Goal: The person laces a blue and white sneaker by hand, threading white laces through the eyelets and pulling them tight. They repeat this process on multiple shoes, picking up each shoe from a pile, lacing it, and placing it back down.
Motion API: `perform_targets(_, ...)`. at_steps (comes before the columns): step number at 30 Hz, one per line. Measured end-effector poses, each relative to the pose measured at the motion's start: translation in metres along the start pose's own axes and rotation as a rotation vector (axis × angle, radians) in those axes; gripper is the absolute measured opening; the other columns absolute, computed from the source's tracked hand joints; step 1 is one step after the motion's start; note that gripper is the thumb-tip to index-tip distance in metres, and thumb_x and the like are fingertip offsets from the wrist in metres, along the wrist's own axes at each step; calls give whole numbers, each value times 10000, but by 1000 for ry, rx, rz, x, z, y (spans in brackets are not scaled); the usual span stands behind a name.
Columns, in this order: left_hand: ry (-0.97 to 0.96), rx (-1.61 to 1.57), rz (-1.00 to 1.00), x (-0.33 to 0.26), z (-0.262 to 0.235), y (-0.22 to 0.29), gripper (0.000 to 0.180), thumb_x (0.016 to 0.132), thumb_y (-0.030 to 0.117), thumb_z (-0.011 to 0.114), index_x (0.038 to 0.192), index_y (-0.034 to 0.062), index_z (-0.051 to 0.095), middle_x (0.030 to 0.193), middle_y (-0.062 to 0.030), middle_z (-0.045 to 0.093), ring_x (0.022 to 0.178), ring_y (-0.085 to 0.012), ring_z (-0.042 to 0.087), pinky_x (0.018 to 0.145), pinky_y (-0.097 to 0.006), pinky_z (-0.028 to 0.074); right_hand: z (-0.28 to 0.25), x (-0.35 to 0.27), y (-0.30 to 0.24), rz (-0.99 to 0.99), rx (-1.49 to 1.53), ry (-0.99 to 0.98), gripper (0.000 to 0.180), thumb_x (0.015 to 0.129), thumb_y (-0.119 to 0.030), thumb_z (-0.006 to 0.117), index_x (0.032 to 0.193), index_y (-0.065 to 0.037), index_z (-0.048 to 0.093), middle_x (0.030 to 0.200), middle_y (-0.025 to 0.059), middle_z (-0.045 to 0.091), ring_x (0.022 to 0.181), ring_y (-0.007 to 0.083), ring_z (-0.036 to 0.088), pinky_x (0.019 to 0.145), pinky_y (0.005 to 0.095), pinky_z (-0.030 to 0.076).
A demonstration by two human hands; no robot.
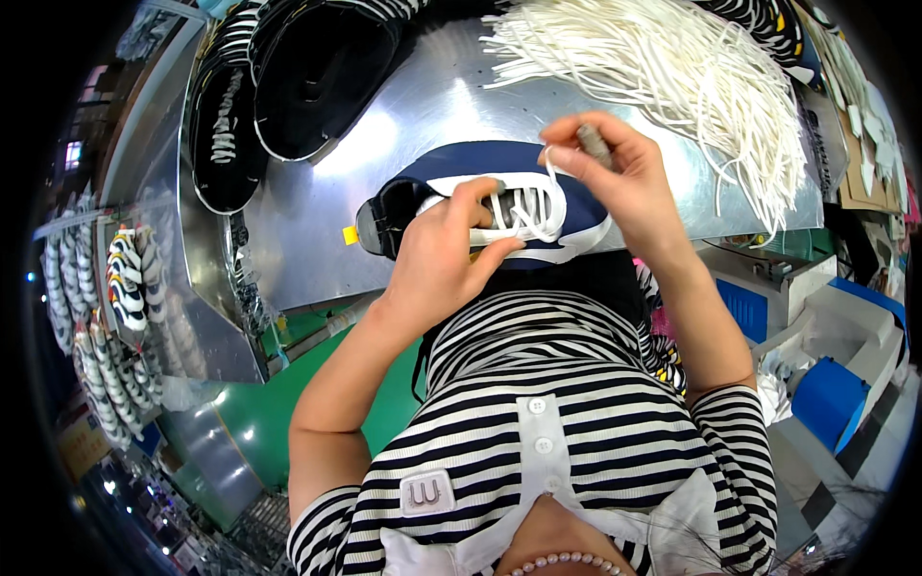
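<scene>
A navy and white sneaker (471,156) lies on the metal table, toe to the right and heel to the left. My left hand (427,254) grips it over the lacing area, thumb on the near side and fingers on the far side. White shoelace (526,213) crosses the grey tongue in several rows. Above the toe, my right hand (629,182) pinches a raised part of that lace between thumb and fingertip. A grey wrap (594,146) covers one finger of this hand. The tips of some left fingers are hidden by the shoe.
A big pile of loose white laces (663,77) spreads over the far right of the metal table (336,230). Black shoe uppers (322,82) are stacked at the far left. Racks of striped shoe parts (125,278) stand beyond the left edge. Blue and white equipment (831,403) is at right.
</scene>
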State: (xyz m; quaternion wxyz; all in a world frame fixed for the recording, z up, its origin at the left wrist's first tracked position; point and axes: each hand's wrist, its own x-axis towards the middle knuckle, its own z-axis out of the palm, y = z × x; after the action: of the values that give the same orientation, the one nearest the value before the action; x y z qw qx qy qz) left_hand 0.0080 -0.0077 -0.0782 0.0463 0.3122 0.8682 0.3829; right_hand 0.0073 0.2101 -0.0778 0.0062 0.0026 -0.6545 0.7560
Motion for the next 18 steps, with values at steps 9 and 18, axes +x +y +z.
perform_targets(9,166,39,-314,7,6,-5,602,919,389,657,1320,-13,460,881,-233,677,785,-383,631,780,-444,490,29,10,26,134,-269,-90,111,872,-122,697,947,-40,695,787,26,674,701,85,578,660,247,475)
perform_targets(18,330,154,-334,8,20,-7,399,780,278,820,1062,48,657,967,-103,718,788,-262,629,746,-369,481,24,-2,20,26,-322,-75,203,903,-137,663,1045,0,619,980,114,652,750,232,654,684,316,509)
